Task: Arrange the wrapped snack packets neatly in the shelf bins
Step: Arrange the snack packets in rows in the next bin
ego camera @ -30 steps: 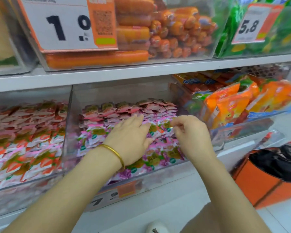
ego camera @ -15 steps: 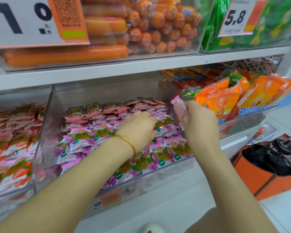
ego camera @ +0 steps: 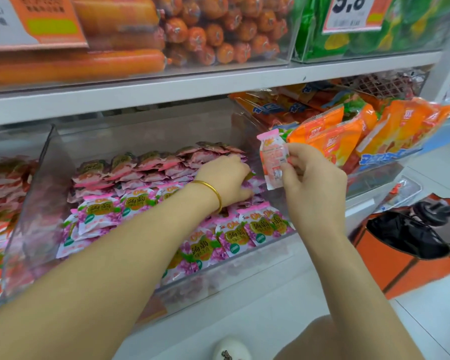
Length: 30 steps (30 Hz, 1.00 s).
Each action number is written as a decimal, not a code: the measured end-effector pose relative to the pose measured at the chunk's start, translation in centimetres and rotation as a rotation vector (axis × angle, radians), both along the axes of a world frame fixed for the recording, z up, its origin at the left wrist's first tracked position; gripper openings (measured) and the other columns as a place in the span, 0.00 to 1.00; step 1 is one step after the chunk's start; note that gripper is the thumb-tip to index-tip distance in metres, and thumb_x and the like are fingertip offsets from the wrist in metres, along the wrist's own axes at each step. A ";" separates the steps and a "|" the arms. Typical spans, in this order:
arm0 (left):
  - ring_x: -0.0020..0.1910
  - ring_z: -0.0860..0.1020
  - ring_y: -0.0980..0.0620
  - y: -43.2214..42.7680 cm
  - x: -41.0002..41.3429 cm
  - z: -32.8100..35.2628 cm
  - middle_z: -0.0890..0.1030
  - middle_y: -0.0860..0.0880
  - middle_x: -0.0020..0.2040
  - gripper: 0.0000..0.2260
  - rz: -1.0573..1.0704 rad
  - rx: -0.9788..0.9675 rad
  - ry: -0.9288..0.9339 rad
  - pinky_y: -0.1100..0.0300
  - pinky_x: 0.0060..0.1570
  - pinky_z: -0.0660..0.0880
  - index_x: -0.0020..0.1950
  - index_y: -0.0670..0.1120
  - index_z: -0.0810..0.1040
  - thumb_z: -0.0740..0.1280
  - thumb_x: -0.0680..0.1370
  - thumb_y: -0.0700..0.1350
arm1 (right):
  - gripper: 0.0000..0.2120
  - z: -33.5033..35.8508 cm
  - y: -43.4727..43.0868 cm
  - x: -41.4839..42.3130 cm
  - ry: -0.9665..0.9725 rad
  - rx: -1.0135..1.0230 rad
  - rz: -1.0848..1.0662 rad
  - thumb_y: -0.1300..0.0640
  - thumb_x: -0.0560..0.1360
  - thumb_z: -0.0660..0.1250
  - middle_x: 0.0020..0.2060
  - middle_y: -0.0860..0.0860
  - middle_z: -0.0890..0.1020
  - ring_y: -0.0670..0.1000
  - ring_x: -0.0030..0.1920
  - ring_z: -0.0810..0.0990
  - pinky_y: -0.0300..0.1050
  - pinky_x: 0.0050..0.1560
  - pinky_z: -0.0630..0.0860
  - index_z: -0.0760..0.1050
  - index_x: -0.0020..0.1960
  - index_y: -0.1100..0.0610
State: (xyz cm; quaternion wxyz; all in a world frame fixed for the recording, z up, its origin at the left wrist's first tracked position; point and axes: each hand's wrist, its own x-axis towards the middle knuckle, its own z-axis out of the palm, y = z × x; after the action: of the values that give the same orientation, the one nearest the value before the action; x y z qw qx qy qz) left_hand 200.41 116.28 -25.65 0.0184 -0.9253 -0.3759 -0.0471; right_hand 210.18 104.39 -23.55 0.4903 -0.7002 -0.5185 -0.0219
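A clear plastic bin (ego camera: 50,178) on the middle shelf holds several rows of small pink-and-purple wrapped snack packets (ego camera: 234,235). My left hand (ego camera: 226,180), with a gold bangle at the wrist, reaches into the bin's right rear part; its fingertips are buried among the packets there, so its grasp is hidden. My right hand (ego camera: 315,183) pinches one pink packet (ego camera: 273,159) by its right edge and holds it upright, back side facing me, above the bin's right wall.
To the left stands a bin of red-and-white packets (ego camera: 0,224); to the right, a bin of orange snack bags (ego camera: 348,136). The shelf above carries orange sausages (ego camera: 213,29) and green bags (ego camera: 400,27). An orange crate with a black bag (ego camera: 405,237) sits on the floor at the right.
My right hand has lifted a single pink packet out of the bin and raised it to the right. My left hand slid further right and back among the packets. The view shifted left.
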 end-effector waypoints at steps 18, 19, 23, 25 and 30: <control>0.53 0.74 0.48 -0.9 -6.1 1.6 0.76 0.48 0.54 0.24 0.105 -0.144 0.191 0.52 0.54 0.73 0.58 0.47 0.75 0.69 0.69 0.61 | 0.11 -0.2 -0.4 -0.6 0.043 -0.049 0.047 0.59 0.78 0.62 0.47 0.51 0.82 0.52 0.47 0.80 0.50 0.47 0.77 0.76 0.58 0.55; 0.55 0.73 0.47 -1.1 -6.1 1.1 0.74 0.47 0.55 0.27 0.110 -0.115 0.228 0.51 0.56 0.72 0.59 0.47 0.73 0.69 0.68 0.63 | 0.11 -0.3 -0.3 -0.7 0.043 -0.057 0.052 0.59 0.78 0.61 0.47 0.51 0.82 0.52 0.47 0.80 0.48 0.47 0.77 0.76 0.59 0.55; 0.50 0.72 0.47 -1.4 -6.1 1.0 0.72 0.46 0.51 0.26 0.151 -0.100 0.129 0.51 0.52 0.73 0.54 0.44 0.70 0.73 0.66 0.59 | 0.11 -0.4 -0.3 -1.0 0.041 -0.061 0.069 0.60 0.78 0.62 0.48 0.51 0.82 0.52 0.47 0.80 0.49 0.48 0.77 0.76 0.59 0.55; 0.48 0.72 0.47 -1.7 -6.1 1.2 0.72 0.46 0.50 0.23 0.164 -0.113 0.108 0.53 0.49 0.73 0.53 0.43 0.70 0.73 0.68 0.55 | 0.11 -0.5 -0.2 -1.1 0.034 -0.065 0.073 0.60 0.77 0.62 0.47 0.51 0.82 0.52 0.47 0.80 0.51 0.49 0.77 0.76 0.59 0.55; 0.44 0.76 0.46 -2.1 -6.7 2.2 0.80 0.45 0.46 0.10 0.206 -0.112 -0.083 0.55 0.43 0.73 0.49 0.44 0.77 0.63 0.77 0.49 | 0.12 -0.8 0.2 -1.3 0.056 -0.072 0.073 0.61 0.77 0.62 0.47 0.50 0.83 0.53 0.47 0.80 0.56 0.49 0.77 0.76 0.58 0.53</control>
State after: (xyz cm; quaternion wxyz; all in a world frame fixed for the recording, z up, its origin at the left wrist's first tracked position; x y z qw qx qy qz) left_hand 193.73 114.22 -23.45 -0.0443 -0.8786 -0.4714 -0.0623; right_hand 208.85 104.58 -24.39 0.4796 -0.6984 -0.5302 0.0342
